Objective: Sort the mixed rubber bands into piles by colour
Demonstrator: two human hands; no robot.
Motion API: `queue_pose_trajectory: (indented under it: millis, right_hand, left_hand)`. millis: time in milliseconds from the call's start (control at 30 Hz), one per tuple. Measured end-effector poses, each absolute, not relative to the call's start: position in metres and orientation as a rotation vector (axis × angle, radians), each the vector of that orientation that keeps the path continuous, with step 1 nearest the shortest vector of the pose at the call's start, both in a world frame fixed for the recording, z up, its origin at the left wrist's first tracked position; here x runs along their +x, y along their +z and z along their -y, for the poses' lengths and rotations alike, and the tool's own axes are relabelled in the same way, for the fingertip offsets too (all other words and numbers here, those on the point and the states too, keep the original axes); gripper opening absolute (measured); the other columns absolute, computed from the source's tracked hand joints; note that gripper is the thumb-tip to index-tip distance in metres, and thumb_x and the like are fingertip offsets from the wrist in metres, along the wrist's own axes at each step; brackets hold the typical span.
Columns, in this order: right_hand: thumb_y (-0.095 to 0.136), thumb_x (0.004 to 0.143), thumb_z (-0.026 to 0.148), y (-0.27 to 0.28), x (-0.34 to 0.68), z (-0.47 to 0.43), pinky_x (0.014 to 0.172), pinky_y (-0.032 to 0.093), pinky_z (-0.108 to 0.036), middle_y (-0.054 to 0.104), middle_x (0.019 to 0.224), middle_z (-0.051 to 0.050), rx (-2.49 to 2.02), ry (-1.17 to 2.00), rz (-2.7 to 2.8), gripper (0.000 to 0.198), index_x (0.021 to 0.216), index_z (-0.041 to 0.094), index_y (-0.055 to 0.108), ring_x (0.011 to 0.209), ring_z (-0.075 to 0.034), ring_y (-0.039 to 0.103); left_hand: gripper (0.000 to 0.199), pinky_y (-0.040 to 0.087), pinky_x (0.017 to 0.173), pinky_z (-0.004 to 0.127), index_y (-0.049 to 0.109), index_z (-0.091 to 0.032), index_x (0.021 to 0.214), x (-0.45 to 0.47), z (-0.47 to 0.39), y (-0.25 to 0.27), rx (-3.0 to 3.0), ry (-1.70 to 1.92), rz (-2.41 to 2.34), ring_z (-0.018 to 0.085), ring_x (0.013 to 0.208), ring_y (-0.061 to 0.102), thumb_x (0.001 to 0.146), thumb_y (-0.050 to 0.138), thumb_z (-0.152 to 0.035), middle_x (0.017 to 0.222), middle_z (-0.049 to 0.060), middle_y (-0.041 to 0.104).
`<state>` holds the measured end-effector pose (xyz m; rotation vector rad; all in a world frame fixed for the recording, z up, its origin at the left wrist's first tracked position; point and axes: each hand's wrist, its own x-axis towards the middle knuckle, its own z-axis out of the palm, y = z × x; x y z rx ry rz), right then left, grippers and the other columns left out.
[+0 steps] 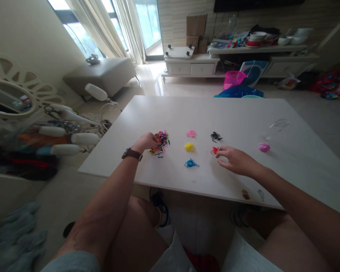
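Observation:
My left hand [146,141], with a brown-strapped watch on its wrist, is at a mixed pile of small multicoloured rubber bands [162,142]. Its fingers curl inward at the pile's left side; what they hold is hidden. My right hand [236,160] hovers beside a small heap of red rubber bands [214,150], fingers bent and thumb apart, nothing seen between them. Black bands [216,136] lie just behind the red ones. Between my hands are separate heaps of pink bands [191,133], yellow bands [189,147] and blue bands [191,163].
On the white table [164,109], a shiny pink lump [263,147] and a clear plastic container [276,128] sit at the right. Two small flat pieces lie near the front edge, one a brown sticker-like piece [245,194]. White lamp-like shades [86,138] stand off the left side.

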<state>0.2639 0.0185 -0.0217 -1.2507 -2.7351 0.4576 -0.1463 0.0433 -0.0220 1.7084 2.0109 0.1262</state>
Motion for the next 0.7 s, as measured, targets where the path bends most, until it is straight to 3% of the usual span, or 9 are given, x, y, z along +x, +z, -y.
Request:
queue_pose_trajectory:
  millis: [233, 700]
  right_hand:
    - [0.056, 0.088, 0.027, -0.022, 0.264, -0.018, 0.076, 0.052, -0.033, 0.070, 0.111, -0.006, -1.243, 0.460, 2.735, 0.017, 0.095, 0.023, 0.071, 0.095, -0.023, 0.068]
    - [0.056, 0.089, 0.027, -0.019, 0.264, -0.017, 0.076, 0.051, -0.033, 0.070, 0.110, -0.006, -1.245, 0.456, 2.739, 0.017, 0.095, 0.024, 0.072, 0.095, -0.023, 0.068]
  left_hand:
    - [0.020, 0.042, 0.058, 0.025, 0.077, -0.019, 0.072, -0.142, -0.047, -0.035, 1.711, 0.119, -1.983, 0.019, 0.067, 0.061, 0.052, 0.074, -0.015, 0.068, 0.002, 0.070]
    - [0.011, 0.036, 0.052, 0.024, 0.074, -0.017, 0.067, -0.144, -0.047, -0.024, 1.735, 0.134, -1.979, 0.016, 0.061, 0.056, 0.064, 0.064, -0.022, 0.063, 0.004, 0.066]
